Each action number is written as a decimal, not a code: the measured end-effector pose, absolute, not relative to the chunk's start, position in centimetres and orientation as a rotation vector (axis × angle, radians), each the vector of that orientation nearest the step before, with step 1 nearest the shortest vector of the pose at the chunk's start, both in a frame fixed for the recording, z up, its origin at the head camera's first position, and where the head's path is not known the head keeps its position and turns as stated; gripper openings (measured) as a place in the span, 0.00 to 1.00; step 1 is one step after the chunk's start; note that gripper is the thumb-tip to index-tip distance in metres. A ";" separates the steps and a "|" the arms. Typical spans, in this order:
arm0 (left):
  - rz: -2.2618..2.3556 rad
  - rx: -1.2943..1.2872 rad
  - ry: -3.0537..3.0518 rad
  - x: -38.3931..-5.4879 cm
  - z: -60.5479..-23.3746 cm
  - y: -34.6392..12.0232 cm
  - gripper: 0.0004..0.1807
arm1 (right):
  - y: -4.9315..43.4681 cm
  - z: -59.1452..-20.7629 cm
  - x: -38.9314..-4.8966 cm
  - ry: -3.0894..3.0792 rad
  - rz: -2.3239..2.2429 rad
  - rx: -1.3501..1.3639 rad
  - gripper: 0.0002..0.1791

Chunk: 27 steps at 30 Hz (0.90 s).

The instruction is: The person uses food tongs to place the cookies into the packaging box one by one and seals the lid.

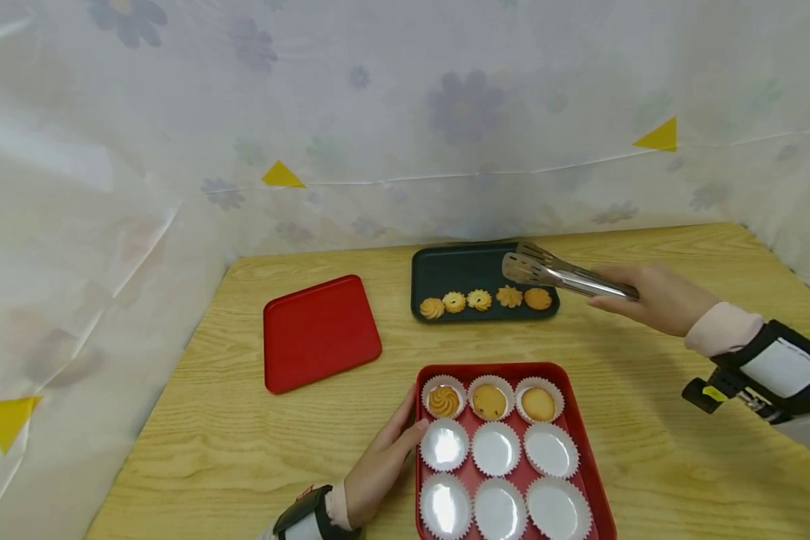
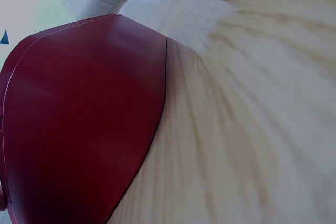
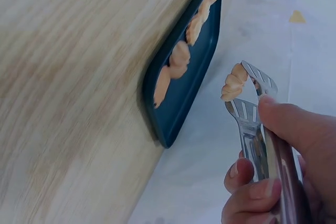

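Note:
Metal tongs [image 1: 560, 276] are in my right hand [image 1: 655, 296], fingers and thumb wrapped round the arms. Between the slotted tips, the right wrist view shows a ridged cookie [image 3: 234, 82] held above the dark green tray [image 1: 455, 266]. Several cookies [image 1: 479, 300] line that tray's near edge. My left hand [image 1: 381, 465] grips the left wall of a red tray [image 1: 601, 487], thumb at the rim. Inside it stand rows of white paper cups [image 1: 496, 448]. The back row holds a swirled cookie [image 1: 443, 401] and two round cookies [image 1: 489, 403].
A second red tray [image 1: 320, 334], with nothing on it, lies at the left on the wooden table [image 1: 229, 450]. Behind the table hangs a pale flowered sheet [image 1: 391, 97] with yellow triangles [image 1: 661, 136].

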<state>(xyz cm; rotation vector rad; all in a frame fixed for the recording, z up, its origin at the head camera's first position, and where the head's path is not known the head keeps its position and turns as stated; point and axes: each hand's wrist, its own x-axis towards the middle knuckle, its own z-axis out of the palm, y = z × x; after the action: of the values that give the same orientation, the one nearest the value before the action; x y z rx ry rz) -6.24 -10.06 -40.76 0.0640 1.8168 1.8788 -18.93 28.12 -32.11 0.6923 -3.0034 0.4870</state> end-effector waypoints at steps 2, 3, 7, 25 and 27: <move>1.879 0.066 1.816 -6.2 -40.7 -10.0 0.36 | 27.7 -31.9 -18.2 -2.998 0.494 0.705 0.28; 1.878 0.065 1.816 -6.2 -40.7 -10.0 0.37 | 27.5 -31.8 -17.8 -3.003 0.496 0.707 0.29; 1.875 0.067 1.819 -6.2 -40.7 -10.1 0.37 | 26.8 -31.5 -16.4 -2.999 0.522 0.744 0.31; 1.874 0.060 1.810 -6.3 -40.7 -10.1 0.36 | 23.6 -31.3 -12.2 -2.867 0.546 1.037 0.30; 1.872 0.061 1.809 -6.3 -40.7 -10.1 0.36 | 23.3 -31.4 -11.8 -2.856 0.554 1.073 0.30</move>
<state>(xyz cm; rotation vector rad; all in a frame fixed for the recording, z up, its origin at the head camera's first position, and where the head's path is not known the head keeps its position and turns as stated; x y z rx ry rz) -6.29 -10.10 -40.73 0.0606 1.8090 1.8719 -11.79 23.26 -31.43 1.0731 -2.8561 0.5545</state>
